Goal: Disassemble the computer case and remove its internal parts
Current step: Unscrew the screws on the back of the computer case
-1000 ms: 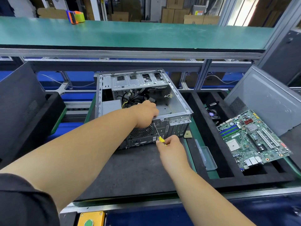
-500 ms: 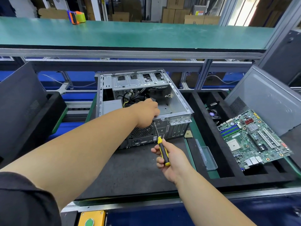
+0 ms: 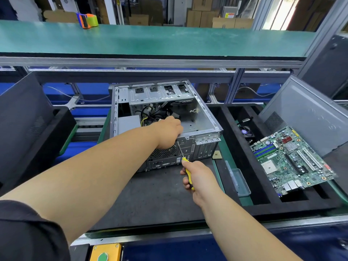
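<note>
computer case [image 3: 199, 117] lies open-side up on the dark mat [image 3: 150, 194]; left hand [image 3: 167, 133] curls over its near top edge, right hand [image 3: 197, 178] in front of it grips a yellow screwdriver [image 3: 185, 166] angled toward its rear panel; motherboard [image 3: 290, 159] rests well right of it

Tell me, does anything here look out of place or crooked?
The green circuit board on the right lies tilted across the black tray's dividers, not flat in a slot. A small square chip sits loose beside the computer case.
</note>
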Demonstrator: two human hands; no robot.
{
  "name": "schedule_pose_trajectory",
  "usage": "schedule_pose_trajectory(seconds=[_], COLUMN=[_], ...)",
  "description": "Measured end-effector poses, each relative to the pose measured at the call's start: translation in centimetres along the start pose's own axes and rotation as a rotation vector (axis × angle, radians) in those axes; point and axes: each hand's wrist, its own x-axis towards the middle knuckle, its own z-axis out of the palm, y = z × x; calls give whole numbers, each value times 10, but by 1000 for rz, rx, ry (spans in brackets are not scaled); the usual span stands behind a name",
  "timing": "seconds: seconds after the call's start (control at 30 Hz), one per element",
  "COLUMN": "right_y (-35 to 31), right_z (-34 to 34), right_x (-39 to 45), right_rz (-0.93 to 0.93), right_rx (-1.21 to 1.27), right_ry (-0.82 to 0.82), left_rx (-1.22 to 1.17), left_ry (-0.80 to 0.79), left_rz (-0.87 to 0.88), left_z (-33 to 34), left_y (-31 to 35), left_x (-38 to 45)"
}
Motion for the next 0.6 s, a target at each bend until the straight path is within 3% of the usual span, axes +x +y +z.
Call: schedule_pose_trajectory(seconds=[0.1,0.2,0.27,0.33,0.43,0.47,0.6], right_y=[-3,-3,-3,-5,-11,-11,-5], right_z=[-4,-7,-9,-8,-7,-9,-11], right_x=[-5,-3,-2,-1,-1,-1,0], right_rz=[-187,-416,-500,-350,162,251,276], right_rx=[-331,-816,-948,-768,9,187,351], right_ry=[84,209,235,143,-200,-290,-360], left_rx=[8,7,8,9,0,-5,-16], left_ry=[-3,-3,8,22,21,18,7], left_rz=[1,-1,0,-4,-11,-12,-20], left_z=[0,-1,0,0,1,1,0], left_y=[1,2,3,3,3,3,2], left_x=[0,-1,-2,-2,-2,-2,-1])
